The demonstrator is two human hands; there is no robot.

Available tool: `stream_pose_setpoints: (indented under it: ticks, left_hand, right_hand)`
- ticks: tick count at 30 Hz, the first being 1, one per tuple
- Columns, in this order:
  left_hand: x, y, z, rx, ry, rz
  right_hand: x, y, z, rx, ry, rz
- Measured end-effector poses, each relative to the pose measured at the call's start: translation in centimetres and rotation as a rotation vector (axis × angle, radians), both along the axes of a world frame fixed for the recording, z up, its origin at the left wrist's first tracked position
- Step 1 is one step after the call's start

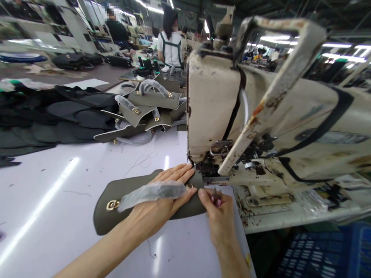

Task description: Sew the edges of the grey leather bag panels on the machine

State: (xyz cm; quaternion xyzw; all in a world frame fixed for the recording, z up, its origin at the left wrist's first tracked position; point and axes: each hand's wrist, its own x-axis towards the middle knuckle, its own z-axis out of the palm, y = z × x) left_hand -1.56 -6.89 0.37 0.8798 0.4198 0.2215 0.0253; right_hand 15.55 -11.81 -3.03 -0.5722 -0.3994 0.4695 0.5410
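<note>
one grey-green panel (pixel 188 209) lies flat on the white tabletop (pixel 72 200), its long axis running left to right, the right end close by the needle area of the sewing machine (pixel 213 100). the left hand (pixel 164 208) passes beneath the plastic-wrapped handle (pixel 150 196), fingers extended flat on the panel, tips nearer the needle area than the right hand (pixel 218 212). the right thumb touches the panel's right edge; the other fingers curl, partly hidden, so i cannot tell what they pinch.
</note>
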Motion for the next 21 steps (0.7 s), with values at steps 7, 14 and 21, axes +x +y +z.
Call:
stream_pose_setpoints:
  ticks: [7,14,21]
  left_hand:
    - [0.4,1.4,0.4,-0.137,-0.100,-0.053]
    - [0.8,2.6,1.5,-0.235,-0.227,-0.081]
    - [1.1,4.0,2.8,-0.377,-0.451,-0.042]
  right_hand:
    - [-0.2,1.1,0.0,-0.017,0.151,-0.045]
    - [-0.6,1.9,-0.1,-0.015,0.254,-0.046]
    - [-0.7,2.4,0.0,-0.001,0.221,-0.046]
